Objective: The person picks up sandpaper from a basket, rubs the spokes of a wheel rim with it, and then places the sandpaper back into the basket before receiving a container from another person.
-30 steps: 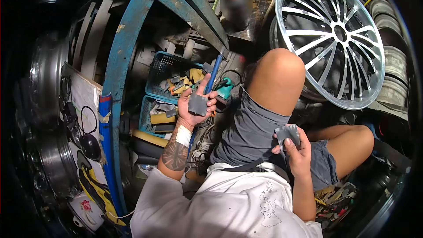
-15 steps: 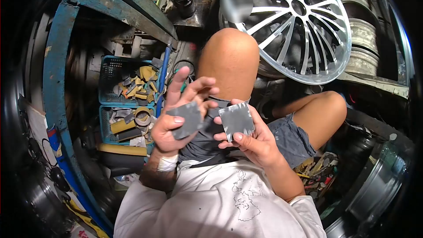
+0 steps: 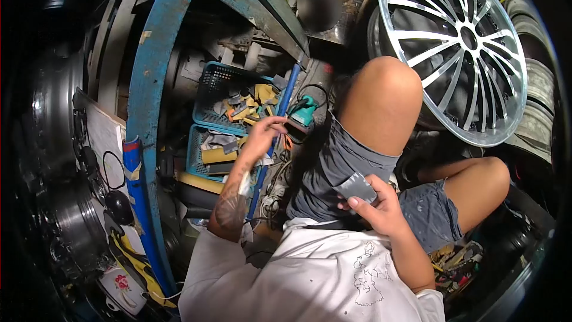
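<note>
My right hand (image 3: 381, 206) is closed on a dark grey square of sandpaper (image 3: 356, 188) with pale worn edges, thumb on top, in front of my grey shorts. My left hand (image 3: 266, 136) is stretched out to the left, fingers apart and slightly bent, over the floor beside two blue plastic baskets. No grey square shows clearly in it. The rear basket (image 3: 205, 78) holds several yellow and grey sandpaper scraps (image 3: 253, 103). In the nearer basket (image 3: 192, 154) lie a yellow roll (image 3: 219, 154) and grey pieces. A teal power tool (image 3: 304, 111) lies just beyond my left fingers.
A polished multi-spoke wheel rim (image 3: 417, 45) leans at the upper right, near stacked rims (image 3: 534, 86). A blue metal frame (image 3: 154, 66) stands left, with a blue pole (image 3: 289, 86) beside the baskets. A black, red-capped bottle (image 3: 319, 3) stands at the back. Cables (image 3: 271, 203) run along the floor.
My left hand has moved left, away from my right hand, and the grey square it held no longer shows. My right hand keeps its square, now tilted. The view has turned left.
</note>
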`<state>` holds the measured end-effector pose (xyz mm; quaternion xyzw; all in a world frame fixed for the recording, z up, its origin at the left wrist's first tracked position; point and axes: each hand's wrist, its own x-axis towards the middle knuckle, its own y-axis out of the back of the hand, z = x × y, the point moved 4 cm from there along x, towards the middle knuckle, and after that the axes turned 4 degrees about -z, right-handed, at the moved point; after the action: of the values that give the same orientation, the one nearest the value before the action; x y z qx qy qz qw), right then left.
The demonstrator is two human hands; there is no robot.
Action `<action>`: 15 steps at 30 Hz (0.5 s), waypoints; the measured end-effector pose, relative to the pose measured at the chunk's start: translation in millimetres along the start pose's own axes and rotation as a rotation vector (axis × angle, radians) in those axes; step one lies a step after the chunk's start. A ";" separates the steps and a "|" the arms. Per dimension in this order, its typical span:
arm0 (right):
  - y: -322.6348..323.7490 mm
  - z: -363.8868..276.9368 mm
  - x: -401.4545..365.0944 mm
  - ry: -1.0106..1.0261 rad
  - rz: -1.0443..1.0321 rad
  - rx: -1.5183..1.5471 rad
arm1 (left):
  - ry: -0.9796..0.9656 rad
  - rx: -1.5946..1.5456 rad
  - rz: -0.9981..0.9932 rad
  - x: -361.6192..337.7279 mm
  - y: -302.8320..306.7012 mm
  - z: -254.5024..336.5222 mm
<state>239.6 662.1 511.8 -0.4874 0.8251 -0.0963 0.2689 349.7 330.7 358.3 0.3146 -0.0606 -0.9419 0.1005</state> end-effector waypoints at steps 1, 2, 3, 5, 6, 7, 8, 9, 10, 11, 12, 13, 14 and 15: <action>1.3 -1.7 1.6 -0.016 0.007 0.046 | 0.119 0.281 0.123 4.3 24.2 -13.2; 1.8 -4.0 4.1 -0.020 -0.007 0.069 | 0.238 0.562 0.245 7.6 45.1 -23.3; 2.4 -6.3 6.3 -0.025 -0.021 0.092 | 0.097 0.815 0.430 12.6 59.1 -32.7; 4.1 -5.4 11.2 0.000 -0.045 0.096 | -0.075 1.014 0.696 27.9 74.1 -34.6; 4.7 -4.9 12.5 -0.001 -0.048 0.093 | -0.094 0.964 0.773 39.4 80.5 -31.3; 5.1 -4.7 13.8 -0.002 -0.050 0.091 | -0.113 0.911 0.849 50.3 85.9 -28.1; 5.2 -4.6 14.7 -0.002 -0.054 0.087 | -0.008 0.899 0.837 62.6 89.3 -29.2; 5.8 -4.0 15.2 -0.010 -0.052 0.102 | 0.096 0.886 0.826 75.1 91.7 -29.9; 6.4 -3.5 15.7 -0.018 -0.052 0.116 | 0.200 0.871 0.814 85.6 94.3 -30.7; 7.0 -2.9 15.8 -0.026 -0.051 0.129 | 0.315 0.872 0.795 94.2 99.4 -36.3; 7.0 -2.5 15.9 -0.031 -0.053 0.140 | 0.349 0.777 0.805 96.9 103.7 -45.0; 6.9 -2.4 16.1 -0.036 -0.054 0.150 | 0.383 0.682 0.812 99.1 108.8 -53.3; 7.6 -2.8 16.6 -0.040 -0.057 0.160 | 0.415 0.587 0.819 100.3 115.4 -59.4; 8.6 -3.3 17.2 -0.037 -0.059 0.172 | 0.383 0.445 0.782 99.3 124.2 -67.9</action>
<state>224.8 651.4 504.9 -0.4884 0.7940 -0.1654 0.3221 331.9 183.9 268.8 0.4496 -0.3544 -0.7231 0.3865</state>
